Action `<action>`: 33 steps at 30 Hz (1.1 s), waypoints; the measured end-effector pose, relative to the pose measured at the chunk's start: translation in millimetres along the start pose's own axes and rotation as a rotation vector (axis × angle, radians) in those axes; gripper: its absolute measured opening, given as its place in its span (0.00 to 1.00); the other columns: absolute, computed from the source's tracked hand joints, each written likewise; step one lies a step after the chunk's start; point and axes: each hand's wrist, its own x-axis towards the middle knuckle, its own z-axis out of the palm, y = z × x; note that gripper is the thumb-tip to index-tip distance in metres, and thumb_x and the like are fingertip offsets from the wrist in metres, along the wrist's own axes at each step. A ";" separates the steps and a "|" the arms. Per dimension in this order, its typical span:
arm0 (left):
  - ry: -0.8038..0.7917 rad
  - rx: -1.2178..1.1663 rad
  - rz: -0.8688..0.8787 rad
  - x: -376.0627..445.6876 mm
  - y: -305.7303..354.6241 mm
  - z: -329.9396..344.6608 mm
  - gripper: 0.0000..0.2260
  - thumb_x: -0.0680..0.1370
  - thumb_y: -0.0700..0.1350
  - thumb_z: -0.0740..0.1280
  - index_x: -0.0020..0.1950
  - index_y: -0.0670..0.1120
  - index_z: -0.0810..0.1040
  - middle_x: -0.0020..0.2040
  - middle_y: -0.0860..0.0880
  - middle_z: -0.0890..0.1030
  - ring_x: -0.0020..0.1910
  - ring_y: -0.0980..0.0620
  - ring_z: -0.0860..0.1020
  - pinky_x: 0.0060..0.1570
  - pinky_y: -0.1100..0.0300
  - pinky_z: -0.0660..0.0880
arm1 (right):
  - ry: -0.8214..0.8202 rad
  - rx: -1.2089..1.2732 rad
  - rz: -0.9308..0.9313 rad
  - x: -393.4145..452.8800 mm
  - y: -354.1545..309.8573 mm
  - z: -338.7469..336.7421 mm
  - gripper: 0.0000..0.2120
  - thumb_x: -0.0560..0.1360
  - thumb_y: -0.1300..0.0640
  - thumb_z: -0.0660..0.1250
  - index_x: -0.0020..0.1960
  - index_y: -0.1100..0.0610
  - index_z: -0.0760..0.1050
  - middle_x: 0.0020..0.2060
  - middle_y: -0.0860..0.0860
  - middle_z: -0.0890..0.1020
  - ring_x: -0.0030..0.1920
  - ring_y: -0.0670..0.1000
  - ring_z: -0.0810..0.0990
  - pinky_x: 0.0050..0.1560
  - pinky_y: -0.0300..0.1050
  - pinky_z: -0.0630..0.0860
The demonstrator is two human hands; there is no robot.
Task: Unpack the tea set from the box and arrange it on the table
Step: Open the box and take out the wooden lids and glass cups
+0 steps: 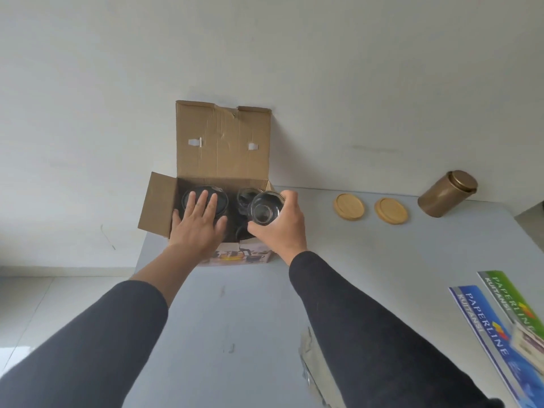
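An open cardboard box (159,207) stands at the far left corner of the grey table (250,304), its lid flap up against the wall. My right hand (282,225) is closed around a clear glass cup (265,210), held tilted just above the box's right side. My left hand (200,222) lies flat with fingers spread over a dark round teapot (222,198) in the left part of the box. More glass cups (245,195) sit in the right part, partly hidden behind the held cup.
Two round wooden coasters (348,207) (391,210) lie at the table's far edge right of the box. A bronze canister (444,194) stands beyond them. Paperline receipt books (488,328) lie at the near right. White wall behind, tiled floor at left.
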 end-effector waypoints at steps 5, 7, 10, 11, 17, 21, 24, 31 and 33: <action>0.149 -0.051 0.012 1.3 28.0 -2.2 0.26 0.82 0.56 0.47 0.78 0.47 0.54 0.79 0.50 0.50 0.78 0.49 0.42 0.74 0.40 0.44 | 0.192 0.098 -0.034 -8.1 38.0 -34.5 0.34 0.58 0.53 0.79 0.59 0.54 0.67 0.53 0.48 0.74 0.53 0.48 0.74 0.49 0.31 0.68; 0.221 -0.077 0.095 1.6 51.6 0.4 0.24 0.82 0.54 0.50 0.77 0.46 0.58 0.79 0.49 0.53 0.78 0.48 0.44 0.74 0.41 0.45 | 0.274 0.110 0.031 -10.2 62.8 -51.7 0.36 0.59 0.53 0.80 0.61 0.56 0.68 0.53 0.47 0.72 0.54 0.47 0.72 0.54 0.31 0.66; 0.286 -0.131 0.232 4.6 99.6 12.0 0.23 0.82 0.51 0.54 0.75 0.45 0.62 0.78 0.49 0.56 0.78 0.48 0.46 0.74 0.42 0.48 | 0.354 0.148 0.165 -8.1 103.2 -83.4 0.36 0.59 0.53 0.80 0.62 0.57 0.68 0.53 0.47 0.71 0.54 0.47 0.73 0.57 0.35 0.69; 0.279 -0.134 0.269 5.7 117.4 18.4 0.23 0.82 0.51 0.54 0.75 0.45 0.62 0.78 0.49 0.57 0.78 0.49 0.46 0.75 0.44 0.48 | 0.376 0.158 0.190 -6.3 117.6 -94.3 0.36 0.58 0.53 0.81 0.61 0.56 0.68 0.53 0.47 0.72 0.54 0.47 0.74 0.57 0.36 0.70; 0.023 -0.070 0.288 10.1 223.2 90.1 0.33 0.76 0.60 0.41 0.78 0.46 0.55 0.79 0.49 0.50 0.78 0.49 0.42 0.75 0.50 0.45 | 0.350 0.117 0.266 14.7 206.8 -160.8 0.37 0.59 0.52 0.81 0.62 0.57 0.68 0.54 0.48 0.71 0.52 0.46 0.73 0.54 0.34 0.68; -0.222 0.030 0.126 12.9 275.4 144.0 0.31 0.81 0.57 0.53 0.79 0.46 0.47 0.79 0.48 0.43 0.78 0.47 0.39 0.76 0.48 0.47 | 0.308 0.072 0.276 30.2 264.5 -189.5 0.38 0.58 0.51 0.81 0.63 0.58 0.67 0.56 0.51 0.72 0.55 0.50 0.74 0.57 0.38 0.71; -0.324 0.074 0.040 15.9 296.9 167.2 0.37 0.79 0.60 0.56 0.79 0.44 0.42 0.79 0.47 0.39 0.78 0.46 0.38 0.76 0.47 0.47 | 0.224 0.063 0.307 43.0 297.0 -202.1 0.40 0.59 0.50 0.80 0.64 0.58 0.66 0.57 0.51 0.73 0.56 0.50 0.74 0.56 0.37 0.69; -0.373 0.076 -0.039 25.3 300.9 184.7 0.42 0.76 0.58 0.64 0.78 0.46 0.41 0.79 0.49 0.39 0.78 0.48 0.40 0.74 0.48 0.53 | 0.112 0.048 0.312 67.0 334.7 -205.3 0.40 0.58 0.49 0.80 0.63 0.57 0.66 0.57 0.50 0.73 0.57 0.52 0.74 0.58 0.42 0.72; -0.381 0.067 -0.050 26.7 302.2 183.6 0.42 0.76 0.57 0.65 0.78 0.46 0.41 0.78 0.50 0.39 0.78 0.49 0.40 0.74 0.49 0.53 | 0.120 0.076 0.314 73.3 338.1 -206.5 0.40 0.58 0.50 0.81 0.63 0.57 0.66 0.57 0.50 0.73 0.58 0.52 0.74 0.60 0.44 0.72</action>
